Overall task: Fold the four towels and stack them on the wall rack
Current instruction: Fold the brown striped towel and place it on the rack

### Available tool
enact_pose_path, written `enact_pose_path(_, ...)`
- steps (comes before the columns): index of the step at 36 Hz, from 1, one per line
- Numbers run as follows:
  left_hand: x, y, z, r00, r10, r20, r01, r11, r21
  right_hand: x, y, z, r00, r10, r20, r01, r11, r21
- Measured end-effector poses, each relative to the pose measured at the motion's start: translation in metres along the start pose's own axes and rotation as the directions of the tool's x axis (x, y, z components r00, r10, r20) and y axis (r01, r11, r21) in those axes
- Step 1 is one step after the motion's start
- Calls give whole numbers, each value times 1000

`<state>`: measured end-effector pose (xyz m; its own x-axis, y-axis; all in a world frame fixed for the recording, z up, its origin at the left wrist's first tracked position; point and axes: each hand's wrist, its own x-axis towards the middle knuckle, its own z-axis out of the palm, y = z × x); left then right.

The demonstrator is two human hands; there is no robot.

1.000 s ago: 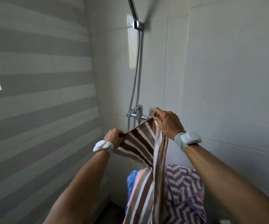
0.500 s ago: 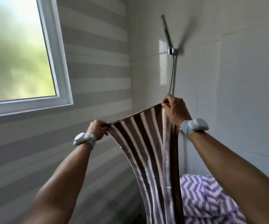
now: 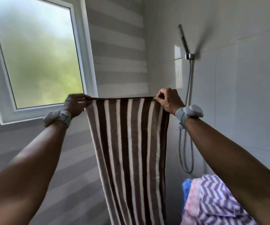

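At the lower right corner of the window [image 3: 40, 59], the left hand [image 3: 75, 104] pinches one top corner of the brown striped towel [image 3: 129, 151], which hangs spread flat just right of the window. Farther right, the right hand [image 3: 168, 101] pinches the other corner. Well right of the window and lower lies a heaped chevron towel [image 3: 215, 200].

Soft daylight comes through the frosted window [image 3: 38, 59] up-left of the left hand [image 3: 75, 105], which is motion-blurred. The striped towel [image 3: 129, 143] between the hands is sharp. Above the right hand [image 3: 168, 100] the shower head [image 3: 183, 38] throws a smeared shadow on glossy tiles [image 3: 244, 78]. The window's frame bows with lens distortion.
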<state>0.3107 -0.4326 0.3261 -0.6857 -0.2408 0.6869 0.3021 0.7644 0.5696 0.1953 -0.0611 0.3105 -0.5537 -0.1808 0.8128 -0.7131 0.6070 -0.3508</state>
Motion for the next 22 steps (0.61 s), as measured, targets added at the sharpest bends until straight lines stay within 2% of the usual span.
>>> enact_pose_path(2, 1, 4, -16, 997, 65, -36, -63, 996, 56, -1, -7, 1, 997, 24, 67, -24, 1000, -2)
enact_pose_path(7, 10, 4, -48, 993, 121, -15, -115, 969, 216, -1, -17, 6, 973, 26, 231, -32, 999, 26)
enact_pose_path(11, 17, 17, -71, 973, 219, -69, -187, 932, 309, 0, -19, 13, 905, -1, 426, -31, 997, 68)
enact_pose_path(14, 18, 29, -82, 960, 251, -121, -197, 918, 345, 0, -23, 23, 873, -15, 488, -26, 997, 77)
enact_pose_path(17, 17, 43, -86, 951, 269, -152, -189, 896, 403, 3, -25, 32, 899, -16, 437, -1, 999, 38)
enact_pose_path(20, 17, 52, -87, 946, 273, -175, -167, 873, 459, 11, -26, 38, 971, -14, 239, 11, 1000, 14)
enact_pose_path(22, 19, 58, -89, 943, 272, -190, -151, 861, 486, 21, -26, 39, 992, -13, 127, 7, 999, 52)
